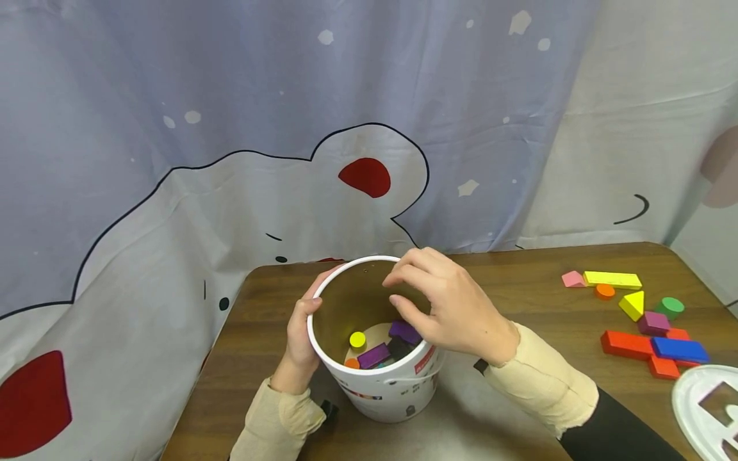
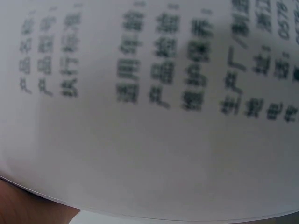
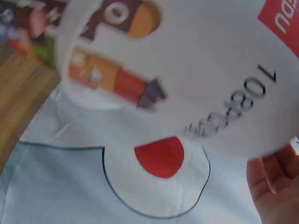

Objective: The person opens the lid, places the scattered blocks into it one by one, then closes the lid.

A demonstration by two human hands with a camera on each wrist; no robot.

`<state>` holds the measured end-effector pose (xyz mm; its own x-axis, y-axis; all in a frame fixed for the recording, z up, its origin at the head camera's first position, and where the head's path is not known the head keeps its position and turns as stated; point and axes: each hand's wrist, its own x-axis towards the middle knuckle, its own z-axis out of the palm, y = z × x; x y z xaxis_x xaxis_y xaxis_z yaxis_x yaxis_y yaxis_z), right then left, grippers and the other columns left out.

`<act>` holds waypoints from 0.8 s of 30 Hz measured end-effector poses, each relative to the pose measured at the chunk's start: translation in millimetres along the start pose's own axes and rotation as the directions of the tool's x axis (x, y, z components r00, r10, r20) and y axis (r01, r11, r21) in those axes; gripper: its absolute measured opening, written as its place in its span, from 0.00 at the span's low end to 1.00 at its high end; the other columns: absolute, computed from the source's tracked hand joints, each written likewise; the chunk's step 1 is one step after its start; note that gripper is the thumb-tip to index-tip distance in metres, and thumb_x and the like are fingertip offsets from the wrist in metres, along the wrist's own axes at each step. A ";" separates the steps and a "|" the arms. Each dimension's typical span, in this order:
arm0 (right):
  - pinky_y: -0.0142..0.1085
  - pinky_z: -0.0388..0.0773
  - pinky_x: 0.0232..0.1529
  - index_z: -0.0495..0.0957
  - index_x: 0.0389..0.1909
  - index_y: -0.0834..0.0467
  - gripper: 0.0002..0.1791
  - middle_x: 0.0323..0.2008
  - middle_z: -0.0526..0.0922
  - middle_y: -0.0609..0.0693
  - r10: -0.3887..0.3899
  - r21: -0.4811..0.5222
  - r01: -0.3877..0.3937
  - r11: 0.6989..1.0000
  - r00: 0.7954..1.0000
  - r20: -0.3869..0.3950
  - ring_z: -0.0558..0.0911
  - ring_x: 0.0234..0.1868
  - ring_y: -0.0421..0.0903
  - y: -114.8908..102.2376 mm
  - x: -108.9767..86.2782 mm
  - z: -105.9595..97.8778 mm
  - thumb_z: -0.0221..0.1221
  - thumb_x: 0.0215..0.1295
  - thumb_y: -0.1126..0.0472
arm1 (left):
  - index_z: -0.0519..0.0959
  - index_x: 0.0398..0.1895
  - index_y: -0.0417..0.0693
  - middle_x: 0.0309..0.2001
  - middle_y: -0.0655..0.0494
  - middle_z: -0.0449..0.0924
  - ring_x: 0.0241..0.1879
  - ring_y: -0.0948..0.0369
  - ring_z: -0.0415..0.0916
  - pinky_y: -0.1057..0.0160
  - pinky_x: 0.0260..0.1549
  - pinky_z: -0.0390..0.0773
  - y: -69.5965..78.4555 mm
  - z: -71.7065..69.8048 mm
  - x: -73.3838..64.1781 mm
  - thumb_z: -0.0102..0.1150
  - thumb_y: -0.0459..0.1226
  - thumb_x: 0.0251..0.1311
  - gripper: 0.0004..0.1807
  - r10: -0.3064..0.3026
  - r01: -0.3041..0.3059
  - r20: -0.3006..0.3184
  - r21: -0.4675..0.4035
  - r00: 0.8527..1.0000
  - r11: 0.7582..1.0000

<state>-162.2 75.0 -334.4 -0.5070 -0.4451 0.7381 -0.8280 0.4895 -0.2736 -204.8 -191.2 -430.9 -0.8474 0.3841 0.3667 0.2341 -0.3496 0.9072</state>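
Observation:
A white bucket [image 1: 385, 397] with printed labels stands on the table. My left hand [image 1: 302, 330] grips its left side, thumb over the rim. Over the right part of the opening hovers my right hand [image 1: 450, 304], its fingers bent loosely and nothing visible between them. On the bucket's floor lie a yellow cylinder [image 1: 357, 340], purple blocks [image 1: 375, 356], a dark block [image 1: 398, 348] and an orange piece [image 1: 352, 363]. Printed text on the bucket wall [image 2: 140, 154] fills the left wrist view. In the right wrist view my right fingers [image 3: 275, 172] show beside the bucket's wall.
Several loose blocks lie at the right of the wooden table [image 1: 519, 282], among them a yellow bar [image 1: 612, 280], a green cylinder [image 1: 671, 308], a red block [image 1: 627, 345] and a blue block [image 1: 680, 349]. A white lid [image 1: 686, 400] with cut-out shapes sits nearer. A curtain [image 1: 230, 218] hangs behind.

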 end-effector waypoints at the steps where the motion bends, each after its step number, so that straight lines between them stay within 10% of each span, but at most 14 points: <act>1: 0.35 0.76 0.51 0.85 0.42 0.52 0.07 0.42 0.82 0.42 -0.005 -0.014 0.005 1.000 1.000 -0.019 0.80 0.47 0.41 1.0 -2.5 -2.4 0.65 0.63 0.62 | 0.61 0.78 0.43 0.71 0.49 0.69 0.69 0.53 0.67 0.47 0.69 0.66 0.9 0.4 -0.1 0.22 0.37 0.66 0.36 0.004 -0.004 0.003 -0.001 1.000 1.000; 15: 0.35 0.71 0.50 0.86 0.40 0.56 0.11 0.41 0.84 0.47 -0.002 -0.144 -0.022 0.989 0.986 -0.164 0.80 0.43 0.47 35.6 -61.5 -51.8 0.59 0.65 0.57 | 0.62 0.76 0.40 0.68 0.52 0.72 0.68 0.53 0.68 0.47 0.71 0.65 14.3 12.8 -1.4 0.27 0.40 0.68 0.34 0.021 -0.021 -0.004 -0.012 1.000 1.000; 24: 0.35 0.70 0.46 0.85 0.41 0.53 0.12 0.41 0.83 0.44 0.168 -0.300 -0.166 0.939 0.986 -0.020 0.79 0.42 0.43 68.9 -123.8 -77.0 0.67 0.55 0.61 | 0.61 0.78 0.42 0.71 0.48 0.70 0.70 0.52 0.68 0.46 0.70 0.66 -3.0 -2.5 0.1 0.21 0.37 0.66 0.37 0.014 -0.014 -0.001 0.005 1.000 1.000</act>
<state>-138.0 221.6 -397.2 -0.6336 -0.3415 0.6942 -0.6220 0.7584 -0.1946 -206.8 -192.2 -434.1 -0.8443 0.3785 0.3793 0.2483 -0.3510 0.9029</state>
